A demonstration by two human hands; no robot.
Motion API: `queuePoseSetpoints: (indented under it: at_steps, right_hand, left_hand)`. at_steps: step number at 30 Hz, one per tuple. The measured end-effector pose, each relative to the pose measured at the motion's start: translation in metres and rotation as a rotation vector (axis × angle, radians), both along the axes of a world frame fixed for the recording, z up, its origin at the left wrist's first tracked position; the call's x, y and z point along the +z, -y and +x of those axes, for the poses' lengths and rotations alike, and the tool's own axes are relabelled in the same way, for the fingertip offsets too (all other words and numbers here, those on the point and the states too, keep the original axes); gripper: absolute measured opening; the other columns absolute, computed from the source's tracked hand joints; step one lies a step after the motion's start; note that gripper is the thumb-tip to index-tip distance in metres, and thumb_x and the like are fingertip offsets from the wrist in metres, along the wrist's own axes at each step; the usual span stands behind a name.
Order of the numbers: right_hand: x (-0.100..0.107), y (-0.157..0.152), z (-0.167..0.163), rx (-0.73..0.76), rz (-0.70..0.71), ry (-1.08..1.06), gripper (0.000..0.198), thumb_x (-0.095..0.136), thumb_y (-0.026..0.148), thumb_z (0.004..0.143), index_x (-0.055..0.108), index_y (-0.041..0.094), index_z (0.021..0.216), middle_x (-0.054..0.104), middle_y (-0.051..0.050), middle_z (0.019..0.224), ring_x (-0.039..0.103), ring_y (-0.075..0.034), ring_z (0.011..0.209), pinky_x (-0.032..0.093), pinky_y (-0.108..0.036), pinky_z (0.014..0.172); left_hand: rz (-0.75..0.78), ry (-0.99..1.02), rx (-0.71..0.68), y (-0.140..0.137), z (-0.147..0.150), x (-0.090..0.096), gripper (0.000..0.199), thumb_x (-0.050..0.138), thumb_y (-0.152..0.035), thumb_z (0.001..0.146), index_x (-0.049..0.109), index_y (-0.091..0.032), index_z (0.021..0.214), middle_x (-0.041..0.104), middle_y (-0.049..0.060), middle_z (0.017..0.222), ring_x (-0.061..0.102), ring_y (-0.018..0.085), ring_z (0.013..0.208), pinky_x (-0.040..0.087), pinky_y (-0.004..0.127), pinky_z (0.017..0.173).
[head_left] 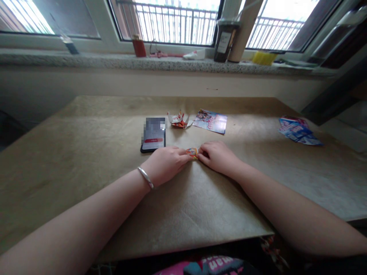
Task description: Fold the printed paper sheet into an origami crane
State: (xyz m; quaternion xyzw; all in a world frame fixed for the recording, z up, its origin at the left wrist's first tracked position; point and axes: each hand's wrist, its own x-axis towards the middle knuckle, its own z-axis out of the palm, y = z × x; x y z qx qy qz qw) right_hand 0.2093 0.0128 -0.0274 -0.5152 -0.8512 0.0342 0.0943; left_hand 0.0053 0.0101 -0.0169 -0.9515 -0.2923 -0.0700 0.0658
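Between my two hands, a small piece of folded printed paper (192,153) in orange, yellow and white lies on the table. My left hand (168,162), with a silver bangle at the wrist, has its fingertips pressed together on the paper's left end. On the right end, my right hand (219,157) pinches the edge between thumb and curled fingers. Just beyond my left hand is a phone (154,133) with a lit screen. A folded paper shape (179,120) with white and orange points stands behind the paper, and beside it is a flat printed sheet (211,122).
A pile of blue and pink printed papers (298,130) lies at the table's right side. The tan table (71,172) ends at a wall under a stone windowsill (172,63). On the sill stand a red container (139,47), a dark lidded cup (224,44) and a yellow object (263,58).
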Motion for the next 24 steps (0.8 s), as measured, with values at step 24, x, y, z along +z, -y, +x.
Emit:
queuePoseSetpoints:
  at_steps: [24]
  right_hand:
    - [-0.0005, -0.0002, -0.0026, -0.067, -0.047, -0.06, 0.016, 0.055, 0.031, 0.08, 0.062, 0.019, 0.071, 0.067, -0.003, 0.071, 0.057, -0.015, 0.065, 0.035, -0.025, 0.059]
  left_hand:
    - [0.008, -0.004, 0.013, 0.0019, 0.0055, 0.0001, 0.02, 0.048, -0.017, 0.089, 0.068, -0.018, 0.094, 0.063, 0.005, 0.086, 0.059, 0.016, 0.079, 0.049, 0.028, 0.069]
